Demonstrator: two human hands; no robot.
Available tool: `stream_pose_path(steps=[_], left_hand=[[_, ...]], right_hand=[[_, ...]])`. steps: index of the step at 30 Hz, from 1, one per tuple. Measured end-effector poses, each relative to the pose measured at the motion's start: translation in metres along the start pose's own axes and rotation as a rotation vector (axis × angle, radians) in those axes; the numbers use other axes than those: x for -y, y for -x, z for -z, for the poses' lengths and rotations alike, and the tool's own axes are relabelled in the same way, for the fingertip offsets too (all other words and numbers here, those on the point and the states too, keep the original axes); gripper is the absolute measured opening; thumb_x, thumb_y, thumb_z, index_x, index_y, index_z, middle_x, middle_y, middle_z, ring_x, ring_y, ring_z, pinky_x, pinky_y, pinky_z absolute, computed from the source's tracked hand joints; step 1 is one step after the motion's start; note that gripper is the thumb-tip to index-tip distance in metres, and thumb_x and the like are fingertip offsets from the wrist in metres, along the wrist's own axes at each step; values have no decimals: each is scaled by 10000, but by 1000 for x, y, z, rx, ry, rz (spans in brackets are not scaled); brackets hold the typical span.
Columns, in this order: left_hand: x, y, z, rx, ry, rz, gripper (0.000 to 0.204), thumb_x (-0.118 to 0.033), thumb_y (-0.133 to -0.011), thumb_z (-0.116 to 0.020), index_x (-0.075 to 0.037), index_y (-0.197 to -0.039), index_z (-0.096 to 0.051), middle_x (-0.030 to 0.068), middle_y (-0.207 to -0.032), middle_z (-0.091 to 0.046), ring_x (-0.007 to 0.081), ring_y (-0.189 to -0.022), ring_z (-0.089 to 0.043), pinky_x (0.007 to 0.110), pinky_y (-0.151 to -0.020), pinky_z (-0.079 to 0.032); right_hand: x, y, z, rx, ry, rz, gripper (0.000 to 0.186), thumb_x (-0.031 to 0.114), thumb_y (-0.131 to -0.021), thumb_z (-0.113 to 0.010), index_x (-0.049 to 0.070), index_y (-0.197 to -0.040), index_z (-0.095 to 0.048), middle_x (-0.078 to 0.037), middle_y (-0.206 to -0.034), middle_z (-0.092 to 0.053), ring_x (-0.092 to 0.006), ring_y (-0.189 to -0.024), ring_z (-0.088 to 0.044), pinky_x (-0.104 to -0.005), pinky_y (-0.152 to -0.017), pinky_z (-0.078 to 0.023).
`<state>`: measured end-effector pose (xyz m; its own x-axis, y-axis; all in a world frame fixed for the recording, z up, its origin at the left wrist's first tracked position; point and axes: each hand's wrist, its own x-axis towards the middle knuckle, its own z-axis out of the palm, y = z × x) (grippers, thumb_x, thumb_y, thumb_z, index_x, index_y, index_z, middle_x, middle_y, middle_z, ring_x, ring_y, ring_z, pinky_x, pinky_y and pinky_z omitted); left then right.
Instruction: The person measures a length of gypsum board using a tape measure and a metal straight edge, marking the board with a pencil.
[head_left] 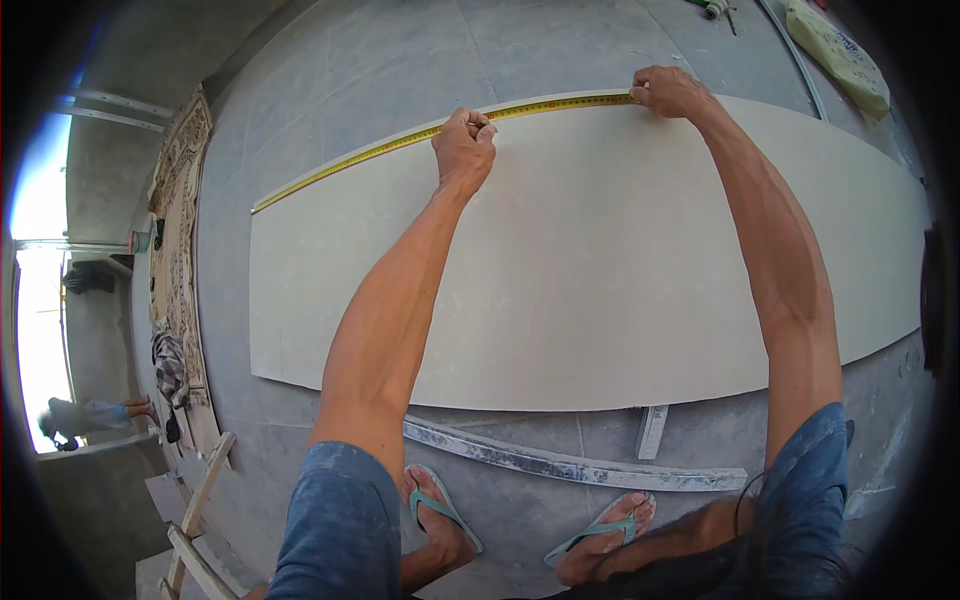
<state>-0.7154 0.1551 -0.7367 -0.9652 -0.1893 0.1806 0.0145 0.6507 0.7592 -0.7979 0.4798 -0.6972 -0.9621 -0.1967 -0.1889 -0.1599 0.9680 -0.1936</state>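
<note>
Panel [590, 270]: one, large, pale, flat-lying in front of the person, the end of a short bar [652, 432] showing from beneath its near edge; the surface being measured, by the look of it. Tape measure [570, 103]: one, yellow blade, drawn out along the panel's far edge, its tip at the left corner; to read true, the blade should lie flat and straight against that edge, tip flush with the corner, and the reading be taken from directly above. Bag [840, 52]: one, pale plastic with print, on the floor at upper right beyond the panel; contents not visible. Right hand [674, 92]: fingers closed on the tape at its right end, case not discernible; a light, even pull would likely prevent sagging. Left hand [464, 152]: thumb and fingers in a narrow pinch over the blade, partway along; whether they grip it or something small, cannot tell; pressing without pushing the blade sideways seems best. Can-like item [138, 241]: one, small, far left; contents indistinct.
</note>
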Motion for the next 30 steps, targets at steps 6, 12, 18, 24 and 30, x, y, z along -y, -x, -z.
stream_pose_path(steps=[6,12,18,24,30], left_hand=[[2,-1,-5,-18,-54,-7,106,-98,-872,-716,-41,-943,-661,73,-768,-686,217,-783,-639,395,-824,-491],[8,-3,-1,-38,-11,21,99,-79,-865,-726,-33,-928,-665,78,-754,-689,196,-704,-643,366,-759,-511],[5,-11,-6,-33,12,-7,93,-72,-861,-721,-27,-922,-667,85,-753,-690,200,-687,-645,352,-733,-518],[-4,-15,-27,-12,50,-50,83,-67,-867,-712,-29,-925,-666,88,-750,-687,208,-689,-648,361,-733,-517],[-5,-25,-38,-32,35,-32,71,-58,-873,-698,-43,-932,-661,80,-756,-683,234,-751,-646,393,-829,-489]], right_hand=[[1,2,-1,-18,20,-29,325,340,-999,-515,167,-1209,-693,-69,-1215,-698,-310,-1134,-648,-505,-960,-531],[2,1,0,-33,32,-24,320,342,-1002,-513,166,-1194,-699,-71,-1216,-696,-306,-1124,-653,-502,-960,-528],[-2,1,-2,-56,31,-11,319,343,-1003,-513,163,-1184,-704,-74,-1193,-705,-310,-1112,-656,-500,-945,-525],[-6,-1,-5,-58,3,-27,313,345,-1000,-517,175,-1182,-706,-61,-1183,-712,-304,-1116,-656,-485,-943,-528],[-3,3,-4,-59,-25,-45,310,349,-994,-523,199,-1193,-707,-57,-1195,-710,-305,-1128,-650,-480,-943,-530]])
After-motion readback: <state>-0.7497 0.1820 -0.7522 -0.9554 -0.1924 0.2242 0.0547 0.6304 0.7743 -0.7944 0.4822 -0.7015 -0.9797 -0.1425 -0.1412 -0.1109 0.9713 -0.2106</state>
